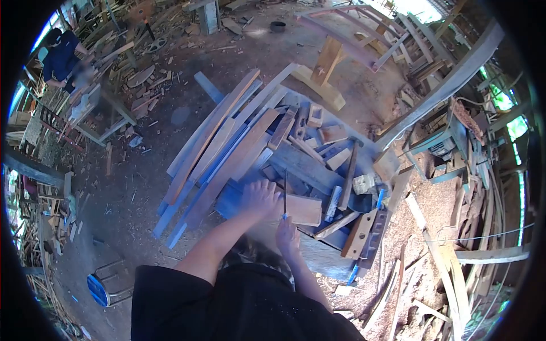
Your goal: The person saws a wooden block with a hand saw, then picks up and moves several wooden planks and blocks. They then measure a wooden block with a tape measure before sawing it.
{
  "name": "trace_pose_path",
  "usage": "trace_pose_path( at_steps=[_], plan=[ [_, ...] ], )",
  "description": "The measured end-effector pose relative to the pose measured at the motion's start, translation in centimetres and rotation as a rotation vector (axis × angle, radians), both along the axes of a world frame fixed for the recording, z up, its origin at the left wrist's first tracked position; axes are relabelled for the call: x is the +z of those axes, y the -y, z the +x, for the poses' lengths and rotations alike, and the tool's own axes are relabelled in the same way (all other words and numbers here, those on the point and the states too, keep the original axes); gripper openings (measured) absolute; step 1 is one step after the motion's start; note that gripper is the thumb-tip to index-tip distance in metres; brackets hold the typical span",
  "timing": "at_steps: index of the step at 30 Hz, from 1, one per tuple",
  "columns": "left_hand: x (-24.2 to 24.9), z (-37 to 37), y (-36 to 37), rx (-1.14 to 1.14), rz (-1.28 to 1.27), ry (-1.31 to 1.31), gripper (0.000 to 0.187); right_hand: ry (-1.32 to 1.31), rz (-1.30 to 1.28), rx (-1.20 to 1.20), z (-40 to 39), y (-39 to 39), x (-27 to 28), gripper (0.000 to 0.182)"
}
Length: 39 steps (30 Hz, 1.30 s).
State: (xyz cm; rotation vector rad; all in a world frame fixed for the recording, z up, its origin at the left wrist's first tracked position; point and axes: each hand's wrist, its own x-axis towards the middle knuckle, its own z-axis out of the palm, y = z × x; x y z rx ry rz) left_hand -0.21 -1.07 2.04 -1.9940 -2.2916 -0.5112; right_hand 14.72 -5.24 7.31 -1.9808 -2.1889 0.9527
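My left hand [261,199] lies over the left end of a short wooden board [302,210], its fingers bent down over the wood. Closed around the handle of a thin, dark, file-like tool [285,184] is my right hand [288,237], at the board's near edge. The tool's narrow blade points away from me and crosses the board just right of my left hand. Its exact kind is too small to make out. Beneath and around both hands is a cluttered workbench [327,258].
Long curved boards [219,148] jut out to the left. A wooden mallet or hammer [350,173], offcuts and a drilled block [359,234] lie to the right. A stool [99,290] stands lower left. Another person [60,59] works at the far left. Sawdust [424,227] covers the right-hand ground.
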Motion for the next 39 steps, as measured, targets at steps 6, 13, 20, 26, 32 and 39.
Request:
trace_pose_path(
  at_steps=[6,13,20,26,32,39],
  plan=[
    [3.0,-1.0,5.0,-0.275,-0.156,0.057,0.091,0.089,-0.084,0.092,0.7,-2.0,1.3,0.028],
    [4.1,-1.9,4.1,-0.374,-0.384,0.155,0.115,0.038,0.045,0.188,0.3,-3.6,7.9,0.019],
    [3.4,-2.6,1.1,-0.586,-0.444,0.19,0.113,-0.147,0.186,-0.02,2.1,-6.7,8.6,0.025],
    [2.8,-3.2,0.6,-0.647,-0.426,0.31,0.104,-0.173,0.17,-0.239,4.0,-3.7,8.9,0.021],
    [4.6,-3.0,-1.3,-0.568,-0.48,0.435,0.111,-0.23,0.224,-0.396,4.9,-0.8,8.8,0.016],
    [4.6,-0.6,-6.0,-0.352,-0.301,0.407,0.105,-0.298,0.294,-0.338,8.5,-2.8,6.5,0.012]
  ],
)
